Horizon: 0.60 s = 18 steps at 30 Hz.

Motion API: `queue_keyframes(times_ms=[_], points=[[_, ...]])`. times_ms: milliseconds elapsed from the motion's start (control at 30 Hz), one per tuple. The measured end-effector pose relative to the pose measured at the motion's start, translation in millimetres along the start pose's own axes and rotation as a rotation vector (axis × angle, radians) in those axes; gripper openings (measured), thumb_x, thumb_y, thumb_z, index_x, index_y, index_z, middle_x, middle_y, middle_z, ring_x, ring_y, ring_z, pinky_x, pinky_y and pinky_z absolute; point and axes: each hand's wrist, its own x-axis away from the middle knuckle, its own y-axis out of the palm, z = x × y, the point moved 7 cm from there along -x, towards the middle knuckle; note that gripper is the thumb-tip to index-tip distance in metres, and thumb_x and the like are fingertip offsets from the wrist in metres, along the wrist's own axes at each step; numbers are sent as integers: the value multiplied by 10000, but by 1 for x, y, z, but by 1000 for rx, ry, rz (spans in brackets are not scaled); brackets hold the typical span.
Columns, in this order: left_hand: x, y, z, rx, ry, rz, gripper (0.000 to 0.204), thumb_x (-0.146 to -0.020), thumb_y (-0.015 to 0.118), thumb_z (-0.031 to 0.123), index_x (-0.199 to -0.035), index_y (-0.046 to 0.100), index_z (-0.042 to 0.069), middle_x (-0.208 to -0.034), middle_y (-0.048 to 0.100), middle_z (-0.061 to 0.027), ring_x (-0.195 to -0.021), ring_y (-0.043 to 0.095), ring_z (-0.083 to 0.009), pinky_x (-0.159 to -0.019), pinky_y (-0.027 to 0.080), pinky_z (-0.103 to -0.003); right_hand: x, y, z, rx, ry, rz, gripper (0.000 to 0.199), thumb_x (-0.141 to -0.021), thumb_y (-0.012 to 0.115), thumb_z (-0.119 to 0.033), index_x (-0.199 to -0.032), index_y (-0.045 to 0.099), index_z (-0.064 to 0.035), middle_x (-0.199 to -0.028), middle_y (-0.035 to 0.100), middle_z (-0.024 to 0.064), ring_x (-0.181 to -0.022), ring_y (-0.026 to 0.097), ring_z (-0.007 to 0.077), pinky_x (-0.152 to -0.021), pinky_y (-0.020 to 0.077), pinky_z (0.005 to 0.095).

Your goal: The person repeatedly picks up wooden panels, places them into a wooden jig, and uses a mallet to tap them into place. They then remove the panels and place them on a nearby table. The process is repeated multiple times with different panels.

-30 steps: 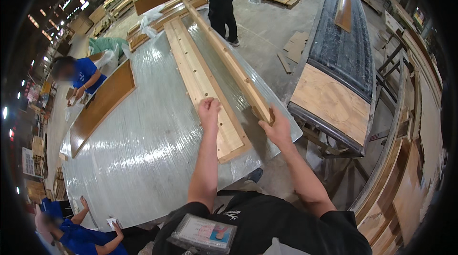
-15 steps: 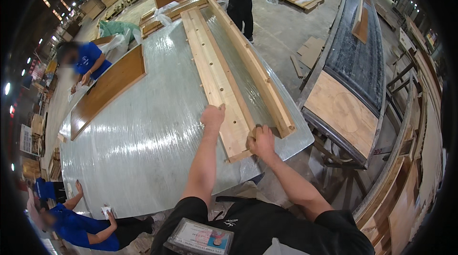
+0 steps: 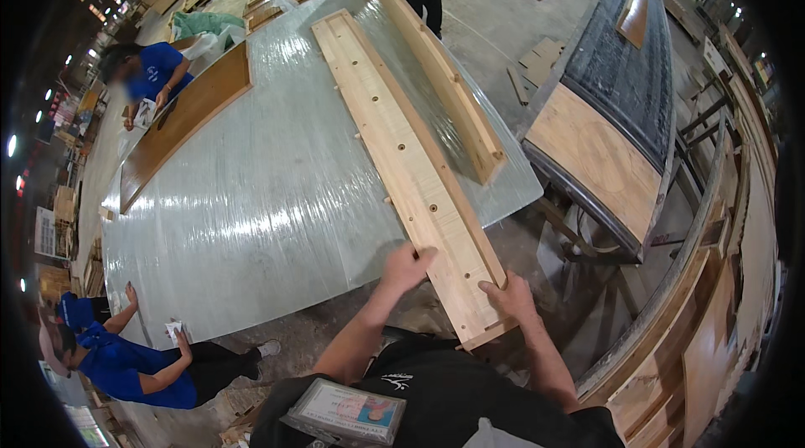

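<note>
A long pale wooden beam point(image 3: 401, 147), with a row of dark holes along its top and small dowels on its left side, slants across the table. Its near end juts past the table's edge toward my body. My left hand point(image 3: 409, 268) grips the beam's left edge. At the right edge, close to the near end, my right hand point(image 3: 509, 295) is closed with the thumb on top. A second wooden beam point(image 3: 440, 70) lies to the right, apart from the first, its far end close to a person in a light blue shirt.
The table point(image 3: 277, 221) is covered in shiny plastic film. A brown varnished panel point(image 3: 189, 129) lies at its left, beside a person in blue point(image 3: 159, 70). Another person in blue point(image 3: 138, 364) stands at the near left. On the right are a black conveyor point(image 3: 616, 54) and stacked boards point(image 3: 713, 347).
Both my hands have drawn the holed beam toward me and to the right, so its near end now overhangs the table. The second beam's near end has shifted slightly away.
</note>
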Motion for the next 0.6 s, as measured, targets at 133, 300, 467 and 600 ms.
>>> queue_keyframes(times_ms=[133,300,467,600], points=[[-57,-76,2,305,56,535,463,-954,660,400,-1007,681,-60,-904,727,-179,-851,695,-266,-785,531,-375,55,-35,-31,153,27,-27,629,-841,757,-533,-1064,600,34,-903,709,263,-890,703,432,-773,548,529],[-219,-117,-19,1401,-213,-57,634,-986,575,520,-1284,554,-39,-1259,624,-204,-1127,615,-344,-945,513,-458,105,-95,-103,318,-74,106,471,-861,739,-419,-1036,564,-19,-886,707,215,-816,705,418,-703,559,518],[-248,-92,85,1091,391,-362,500,-1049,473,334,-1435,486,16,-1431,557,-169,-1277,556,-343,-1062,493,-476,157,-160,-143,382,-107,308,346,-846,716,-263,-1028,531,-36,-915,660,164,-759,700,363,-630,565,461],[-280,-136,67,1206,385,-421,558,-991,602,377,-1436,535,47,-1462,559,-145,-1260,577,-346,-1093,460,-513,228,-227,-187,561,-403,578,181,-843,616,-183,-949,537,-60,-837,589,74,-727,675,233,-573,535,377]])
